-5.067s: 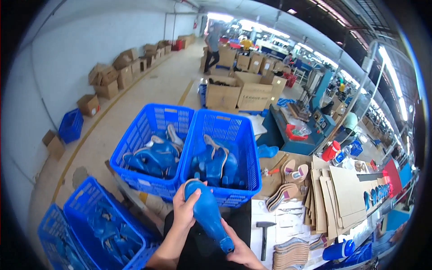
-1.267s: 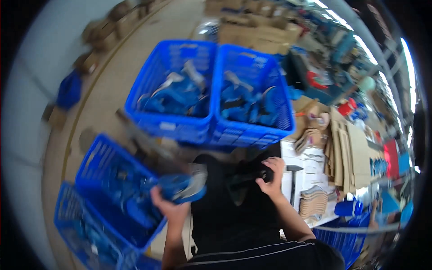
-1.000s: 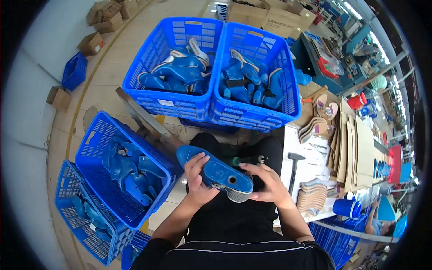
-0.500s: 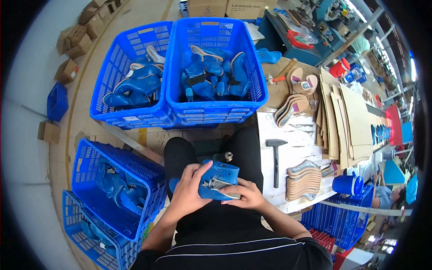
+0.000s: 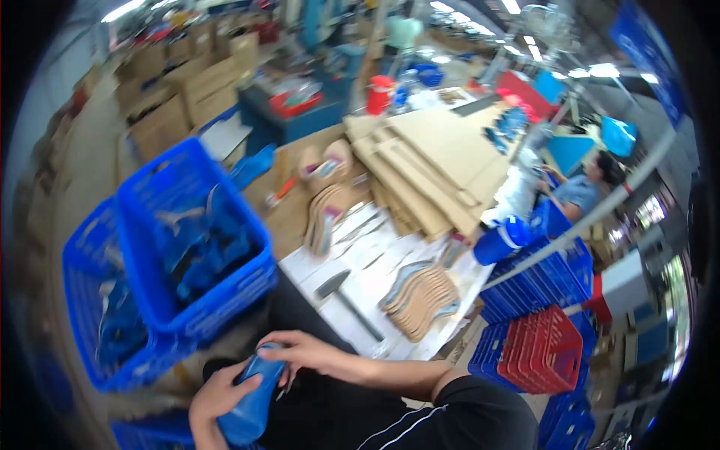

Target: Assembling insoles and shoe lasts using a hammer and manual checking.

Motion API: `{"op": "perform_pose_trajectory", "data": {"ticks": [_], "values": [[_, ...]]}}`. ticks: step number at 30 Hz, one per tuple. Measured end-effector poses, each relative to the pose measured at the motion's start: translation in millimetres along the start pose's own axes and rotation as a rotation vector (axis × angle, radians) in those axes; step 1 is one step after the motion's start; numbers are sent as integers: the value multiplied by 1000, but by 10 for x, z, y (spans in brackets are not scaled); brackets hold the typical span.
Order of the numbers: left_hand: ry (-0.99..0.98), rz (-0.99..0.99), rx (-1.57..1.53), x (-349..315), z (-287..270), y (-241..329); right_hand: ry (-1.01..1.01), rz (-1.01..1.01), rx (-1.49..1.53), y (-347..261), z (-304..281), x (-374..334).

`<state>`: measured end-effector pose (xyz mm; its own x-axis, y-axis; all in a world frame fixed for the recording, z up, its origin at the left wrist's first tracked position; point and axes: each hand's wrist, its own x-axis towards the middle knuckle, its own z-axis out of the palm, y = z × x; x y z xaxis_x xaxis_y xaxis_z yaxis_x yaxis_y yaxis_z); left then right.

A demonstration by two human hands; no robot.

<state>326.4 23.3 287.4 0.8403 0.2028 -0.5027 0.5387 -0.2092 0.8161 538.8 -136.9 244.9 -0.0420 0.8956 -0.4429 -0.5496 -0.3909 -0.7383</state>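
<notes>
blue and plastic-looking, the shoe last point(image 5: 251, 407) sits lower left of the frame, gripped by the left hand point(image 5: 216, 394) round its body and the right hand point(image 5: 300, 351) at its upper end; i'd guess it stiff, hefty, slippery, best held round the narrower part

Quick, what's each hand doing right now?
Left hand: closed, holding the blue shoe form.
Right hand: closed on the upper end of the same form.
</notes>
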Motion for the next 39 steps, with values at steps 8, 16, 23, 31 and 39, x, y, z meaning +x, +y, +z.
{"op": "perform_pose_trajectory", "data": {"ticks": [8,16,23,31,39], "values": [[369,168,-207,-484,-408,-105,162,-171,-144,97,-240,-48],[969,85,-581,-711,517,-1702,905,107,-1802,373,-1902,-1039],[1042,321,-719,-507,728,-1420,923,122,-1880,885,-2315,-1180],[1098,41,-1307,-481,514,-852,897,-21,-1674,600,-2280,-1166],[1094,90,-1235,-512,491,-729,1539,-595,-1357,37,-1869,-1413]]}}
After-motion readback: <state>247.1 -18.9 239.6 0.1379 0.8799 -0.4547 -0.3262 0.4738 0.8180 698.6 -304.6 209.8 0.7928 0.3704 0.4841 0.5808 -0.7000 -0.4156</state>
